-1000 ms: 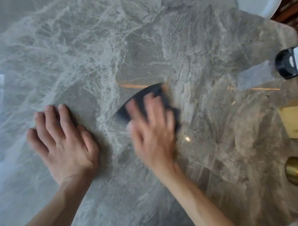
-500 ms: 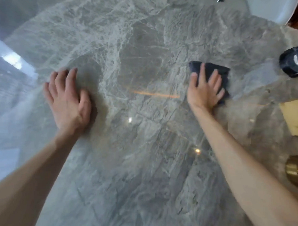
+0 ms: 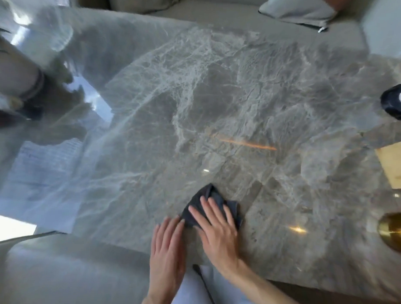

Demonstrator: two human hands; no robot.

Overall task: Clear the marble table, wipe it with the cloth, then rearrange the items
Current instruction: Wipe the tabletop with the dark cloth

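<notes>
The grey marble table (image 3: 219,107) fills most of the view. A dark grey cloth (image 3: 210,197) lies crumpled near its front edge. My right hand (image 3: 215,229) presses flat on the cloth with straight fingers. My left hand (image 3: 166,244) rests flat on the marble just left of it, fingertips close to the cloth's left edge.
At the right edge stand a black-and-white object (image 3: 396,104), a pale wooden board (image 3: 397,163) and a brass item (image 3: 394,231). A sofa with a grey cushion (image 3: 295,9) lies beyond the table. A blurred reflection covers the left side.
My right hand has pulled the cloth from the far right back toward the front edge. My left hand has come in from the left and now sits beside the cloth.
</notes>
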